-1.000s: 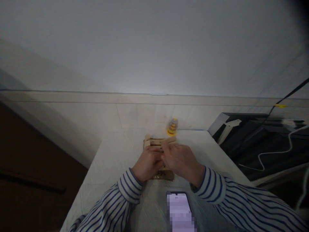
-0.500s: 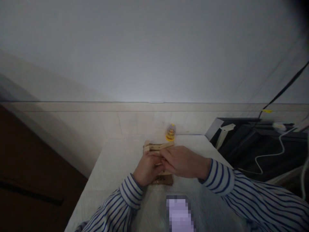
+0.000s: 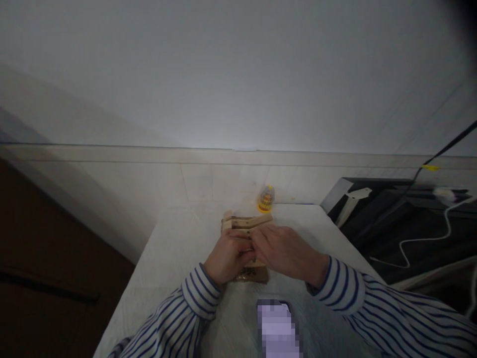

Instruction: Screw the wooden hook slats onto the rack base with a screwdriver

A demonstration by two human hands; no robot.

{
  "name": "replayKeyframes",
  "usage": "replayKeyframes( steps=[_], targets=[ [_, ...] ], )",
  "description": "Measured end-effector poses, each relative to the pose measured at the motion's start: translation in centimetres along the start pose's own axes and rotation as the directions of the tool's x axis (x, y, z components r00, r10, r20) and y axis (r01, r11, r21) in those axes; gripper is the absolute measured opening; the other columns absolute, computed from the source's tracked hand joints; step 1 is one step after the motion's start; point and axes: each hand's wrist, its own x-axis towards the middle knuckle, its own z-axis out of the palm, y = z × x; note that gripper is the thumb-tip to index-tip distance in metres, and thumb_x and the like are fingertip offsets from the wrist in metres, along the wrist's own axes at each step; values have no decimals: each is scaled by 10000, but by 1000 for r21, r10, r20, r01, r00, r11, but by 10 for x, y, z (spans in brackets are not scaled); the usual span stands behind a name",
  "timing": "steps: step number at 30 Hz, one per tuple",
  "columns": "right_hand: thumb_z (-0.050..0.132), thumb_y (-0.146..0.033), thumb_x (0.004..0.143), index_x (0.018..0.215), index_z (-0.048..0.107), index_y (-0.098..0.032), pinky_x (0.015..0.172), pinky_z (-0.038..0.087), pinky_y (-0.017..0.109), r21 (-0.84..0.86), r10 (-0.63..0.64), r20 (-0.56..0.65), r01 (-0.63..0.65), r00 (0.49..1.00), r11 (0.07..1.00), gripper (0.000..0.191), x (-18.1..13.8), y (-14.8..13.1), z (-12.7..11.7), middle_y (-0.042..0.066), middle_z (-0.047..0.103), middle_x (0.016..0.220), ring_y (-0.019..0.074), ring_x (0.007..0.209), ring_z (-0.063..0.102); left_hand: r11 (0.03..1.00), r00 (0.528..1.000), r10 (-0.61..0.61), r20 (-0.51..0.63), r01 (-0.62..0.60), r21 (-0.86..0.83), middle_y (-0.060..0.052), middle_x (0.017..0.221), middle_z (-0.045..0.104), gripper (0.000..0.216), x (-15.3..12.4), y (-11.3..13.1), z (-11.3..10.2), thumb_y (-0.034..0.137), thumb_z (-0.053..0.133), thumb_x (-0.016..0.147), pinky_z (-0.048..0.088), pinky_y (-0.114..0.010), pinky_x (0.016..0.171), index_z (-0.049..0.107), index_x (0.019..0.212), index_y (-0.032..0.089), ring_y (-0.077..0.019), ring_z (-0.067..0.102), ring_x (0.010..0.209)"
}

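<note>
My left hand [image 3: 228, 257] and my right hand [image 3: 287, 252] meet over several pale wooden strips [image 3: 242, 223] near the middle of the table. The fingers of both are bent and pinched together, fingertip against fingertip. Whatever sits between them is hidden by the fingers. Small dark holes show in the strips, and one short piece stands across their left end. Beneath lies a flat brown bag or sheet [image 3: 259, 275], its near end poking out below my hands with dark, unreadable marks on it.
A small clear-domed container with a yellow base [image 3: 266, 200] stands at the table's back edge by the wall. A phone-like slab with a blurred-out screen [image 3: 278, 328] lies near me on the white-covered table [image 3: 179, 238]. Dark panels and a white cable [image 3: 425, 240] are at right.
The view has shifted slightly. My right hand's fingers have drawn in a little closer over the strips, while my left hand stays about where it was.
</note>
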Motion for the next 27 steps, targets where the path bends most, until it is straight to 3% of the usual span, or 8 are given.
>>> replayKeyframes(
  steps=[7, 14, 22, 27],
  targets=[
    [392, -131, 870, 823, 509, -154, 473, 316, 282, -61, 197, 20, -196, 980, 979, 129, -3, -16, -1, 81, 597, 705, 205, 606, 569, 1000, 998, -5, 56, 5, -9, -35, 710, 628, 244, -1, -2, -1, 276, 520, 883, 416, -289, 775, 634, 702, 159, -171, 585, 767],
    [397, -157, 880, 853, 518, -156, 471, 328, 281, -39, 229, 33, -228, 973, 973, 124, 0, -19, -6, 84, 613, 732, 215, 625, 583, 999, 1000, -27, 6, 26, 36, -38, 738, 647, 153, 0, 2, 0, 233, 584, 839, 427, -281, 755, 647, 723, 155, -170, 593, 762],
    [392, -311, 920, 901, 518, -152, 547, 391, 271, 130, 55, 36, -59, 998, 990, 204, -1, 3, -25, 52, 642, 795, 169, 688, 597, 998, 999, -17, -40, 20, 66, -57, 737, 662, 212, -2, 2, 0, 266, 545, 868, 453, -287, 736, 683, 740, 168, -175, 615, 746],
    [390, -269, 927, 917, 541, -154, 651, 439, 289, 204, -43, 20, 38, 999, 978, 190, -2, 11, -32, 56, 646, 869, 165, 775, 598, 998, 999, -10, -35, 12, 54, -65, 753, 671, 213, -2, 3, -1, 302, 547, 870, 459, -292, 734, 695, 788, 172, -179, 619, 751]
  ],
)
